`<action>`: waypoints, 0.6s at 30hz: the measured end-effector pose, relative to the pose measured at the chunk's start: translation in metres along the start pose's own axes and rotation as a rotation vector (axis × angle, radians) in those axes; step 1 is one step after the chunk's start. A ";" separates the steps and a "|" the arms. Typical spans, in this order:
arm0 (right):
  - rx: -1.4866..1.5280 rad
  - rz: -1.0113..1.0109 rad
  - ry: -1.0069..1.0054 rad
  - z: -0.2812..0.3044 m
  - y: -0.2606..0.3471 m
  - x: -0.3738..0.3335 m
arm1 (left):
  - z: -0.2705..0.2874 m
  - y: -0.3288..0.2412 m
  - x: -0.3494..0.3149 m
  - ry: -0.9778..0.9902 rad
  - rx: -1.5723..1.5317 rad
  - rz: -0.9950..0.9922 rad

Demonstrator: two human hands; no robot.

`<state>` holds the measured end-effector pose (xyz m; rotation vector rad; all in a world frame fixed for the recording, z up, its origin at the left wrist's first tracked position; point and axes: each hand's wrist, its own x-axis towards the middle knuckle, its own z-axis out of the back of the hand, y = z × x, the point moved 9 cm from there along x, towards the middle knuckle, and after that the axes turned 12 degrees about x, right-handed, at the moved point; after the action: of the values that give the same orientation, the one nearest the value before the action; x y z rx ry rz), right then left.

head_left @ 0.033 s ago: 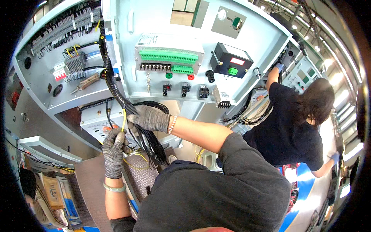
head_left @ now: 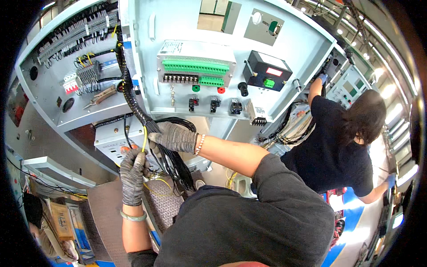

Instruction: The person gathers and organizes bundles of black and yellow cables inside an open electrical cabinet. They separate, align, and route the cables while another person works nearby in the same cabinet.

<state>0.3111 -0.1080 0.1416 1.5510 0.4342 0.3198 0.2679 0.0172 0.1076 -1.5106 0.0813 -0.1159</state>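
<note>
My left hand (head_left: 132,171), in a grey knit glove, pinches a yellow wire (head_left: 145,139) that runs up beside the black wire bundle. Wrapped over that bundle (head_left: 178,167) is my right hand (head_left: 174,137), gloved the same way; the fingertips are partly hidden. The loose black wires fan downward below it. Above both hands, the wires join a sleeved black harness (head_left: 128,86) that climbs along the cabinet's hinge side. Behind my left hand sits a light grey box (head_left: 111,141) with orange parts on its face.
An open cabinet door (head_left: 187,22) carries a module with green terminal strips (head_left: 195,66) and a black meter box (head_left: 267,71). Pliers (head_left: 101,96) lie in the cabinet (head_left: 49,100) at left. To the right, another person (head_left: 329,147) in blue gloves works at a similar cabinet.
The view has shifted very slightly, so the cabinet sits a few pixels lower and to the right. Both my hands keep their places on the wires.
</note>
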 end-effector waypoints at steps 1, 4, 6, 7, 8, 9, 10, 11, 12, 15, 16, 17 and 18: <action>-0.029 0.041 0.008 0.003 -0.003 0.004 | -0.001 0.000 0.000 0.018 -0.002 0.008; -0.102 0.009 -0.045 0.009 -0.010 0.006 | -0.001 0.005 0.004 0.034 0.031 -0.008; -0.036 -0.019 -0.054 0.008 -0.014 0.007 | 0.001 0.007 0.004 0.008 0.043 -0.021; -0.004 -0.025 -0.064 0.008 -0.015 0.006 | 0.001 0.008 0.005 -0.002 0.048 -0.026; 0.027 -0.033 -0.065 0.007 -0.014 0.005 | 0.001 0.011 0.005 -0.001 0.003 -0.026; 0.057 -0.041 -0.066 0.007 -0.014 0.004 | 0.001 0.010 0.005 0.012 0.019 -0.045; 0.049 -0.009 -0.044 0.007 -0.015 0.007 | 0.001 0.007 0.006 -0.006 0.022 -0.066; -0.006 0.002 -0.045 0.009 -0.017 0.008 | 0.000 0.005 0.004 -0.025 0.021 -0.084; -0.061 0.013 -0.047 0.011 -0.019 0.010 | 0.000 0.003 0.009 -0.022 0.068 -0.142; -0.127 -0.021 -0.006 0.013 -0.024 0.011 | -0.002 -0.001 0.021 0.005 0.166 -0.058; -0.144 0.036 -0.014 0.020 -0.023 0.012 | -0.011 -0.016 0.021 -0.001 0.145 -0.083; -0.157 0.087 -0.007 0.023 -0.026 0.014 | -0.015 -0.020 0.020 0.015 0.104 -0.077; -0.196 0.019 -0.029 0.013 -0.015 0.009 | -0.014 -0.025 0.020 0.038 0.112 -0.133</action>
<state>0.3244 -0.1151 0.1260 1.3670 0.3548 0.3444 0.2850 -0.0010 0.1318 -1.4020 0.0044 -0.2516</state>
